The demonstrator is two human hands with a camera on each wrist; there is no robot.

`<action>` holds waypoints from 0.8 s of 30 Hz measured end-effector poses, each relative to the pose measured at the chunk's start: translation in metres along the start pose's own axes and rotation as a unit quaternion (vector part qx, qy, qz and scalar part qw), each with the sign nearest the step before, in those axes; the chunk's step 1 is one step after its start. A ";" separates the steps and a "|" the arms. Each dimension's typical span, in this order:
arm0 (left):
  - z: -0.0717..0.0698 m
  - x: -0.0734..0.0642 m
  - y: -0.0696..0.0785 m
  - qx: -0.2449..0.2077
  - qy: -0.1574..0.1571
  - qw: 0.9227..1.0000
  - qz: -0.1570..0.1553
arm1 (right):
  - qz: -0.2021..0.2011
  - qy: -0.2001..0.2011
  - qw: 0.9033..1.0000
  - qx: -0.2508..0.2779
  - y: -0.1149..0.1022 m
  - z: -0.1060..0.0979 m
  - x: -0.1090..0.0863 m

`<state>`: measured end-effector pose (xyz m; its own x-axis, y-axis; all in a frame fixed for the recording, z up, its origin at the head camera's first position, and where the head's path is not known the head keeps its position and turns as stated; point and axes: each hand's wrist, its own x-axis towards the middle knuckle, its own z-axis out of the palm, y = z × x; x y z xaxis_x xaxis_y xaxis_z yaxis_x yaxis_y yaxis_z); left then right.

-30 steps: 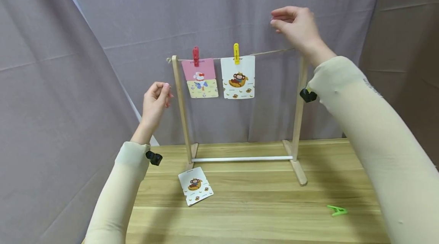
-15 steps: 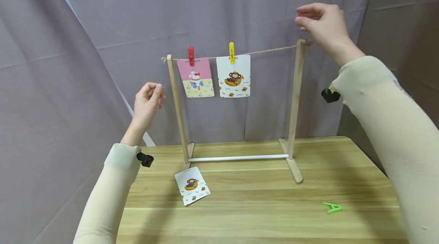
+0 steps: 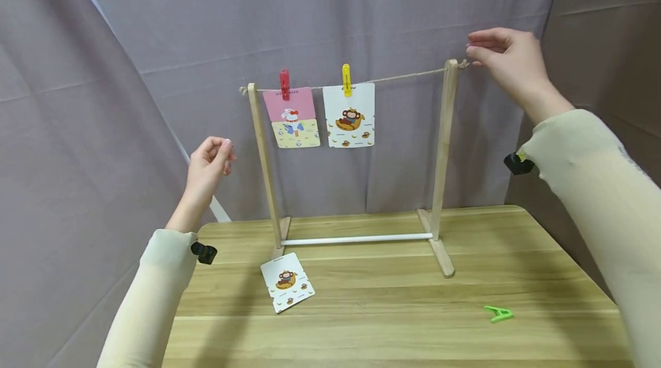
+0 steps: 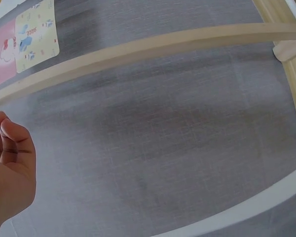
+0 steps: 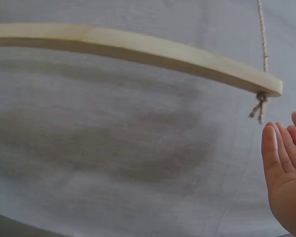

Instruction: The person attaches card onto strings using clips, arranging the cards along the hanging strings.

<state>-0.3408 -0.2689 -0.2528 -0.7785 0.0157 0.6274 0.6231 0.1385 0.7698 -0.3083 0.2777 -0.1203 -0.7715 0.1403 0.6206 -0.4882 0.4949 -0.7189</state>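
Note:
My right hand [image 3: 511,66] is raised just right of the rack's right post [image 3: 443,150], its loosely bent fingers close to the knotted string end [image 3: 463,64]. It holds nothing. To the left of the left post [image 3: 264,161], my left hand [image 3: 206,164] hangs in the air with fingers loosely curled and nothing in them. A red clothespin [image 3: 284,84] fastens a pink and yellow rabbit card [image 3: 296,132] to the string [image 3: 408,76]. Beside it, a yellow clothespin [image 3: 346,80] holds a white monkey card [image 3: 349,121].
Another monkey card [image 3: 287,283] lies on the wooden table [image 3: 382,322] near the rack's left foot. A green clothespin [image 3: 498,314] lies at the right. A white bar [image 3: 356,239] joins the posts low down. Grey curtain [image 3: 206,23] hangs behind.
My right hand has moved rightward past the right post and most recently lowered beside the string's knot. My left hand has drifted left and slightly down. Cards and clothespins stay put.

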 end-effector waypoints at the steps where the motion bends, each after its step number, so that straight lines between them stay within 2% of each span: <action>1: -0.001 -0.002 0.003 0.002 -0.001 1.000 -0.005 | 0.001 -0.001 1.000 -0.003 0.003 -0.001 -0.002; 3: -0.001 -0.007 0.011 0.007 -0.003 1.000 -0.012 | 0.003 -0.003 1.000 -0.015 0.009 -0.004 -0.008; 7: 0.003 -0.019 0.026 0.019 -0.013 1.000 -0.008 | 0.008 -0.012 0.999 -0.032 0.019 -0.013 -0.019; 16: 0.000 -0.030 0.028 0.047 -0.040 0.998 -0.009 | 0.001 -0.042 0.998 -0.038 0.036 -0.022 -0.046; 20: -0.003 -0.032 0.022 0.045 -0.050 0.998 -0.018 | -0.004 -0.050 0.997 -0.060 0.041 -0.024 -0.059; 24: -0.011 -0.030 0.005 0.055 -0.050 0.997 -0.028 | -0.001 -0.058 0.996 -0.074 0.048 -0.027 -0.071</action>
<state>-0.3133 -0.2793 -0.2665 -0.8189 0.1020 0.5647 0.5706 0.2503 0.7822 -0.2658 0.3147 -0.1898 -0.8165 0.0431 0.5757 -0.4315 0.6168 -0.6583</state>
